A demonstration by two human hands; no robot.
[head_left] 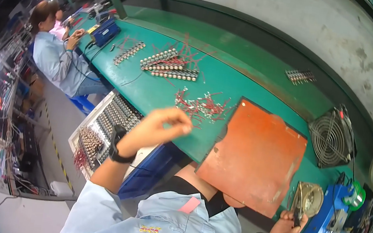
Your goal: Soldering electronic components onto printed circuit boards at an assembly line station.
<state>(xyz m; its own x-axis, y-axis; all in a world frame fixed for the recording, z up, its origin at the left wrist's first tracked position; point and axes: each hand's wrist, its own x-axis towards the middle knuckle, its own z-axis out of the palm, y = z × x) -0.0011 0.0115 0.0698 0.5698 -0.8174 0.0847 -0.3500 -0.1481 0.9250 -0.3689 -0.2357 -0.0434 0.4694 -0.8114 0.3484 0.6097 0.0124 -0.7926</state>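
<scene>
My left hand (161,129) hovers over the near edge of the green bench, with thumb and index fingertip brought together in a pinch. Anything between those tips is too small to make out. Just beyond it lies a loose heap of short red wires (202,105) with silvery ends. On the right, my right hand (287,230) is closed around the dark handle of a soldering iron (298,212), held upright beside a round, pale metal dish (312,200). Between my hands an orange-red board (255,155) lies on the bench, overhanging its front edge.
Rows of small round metal parts with red wires (169,66) lie farther back. A tray of similar parts (117,116) stands left, below the bench. At right are a fan (331,139), a blue soldering station (332,213) and a green spool (355,195). A co-worker (59,53) sits far left.
</scene>
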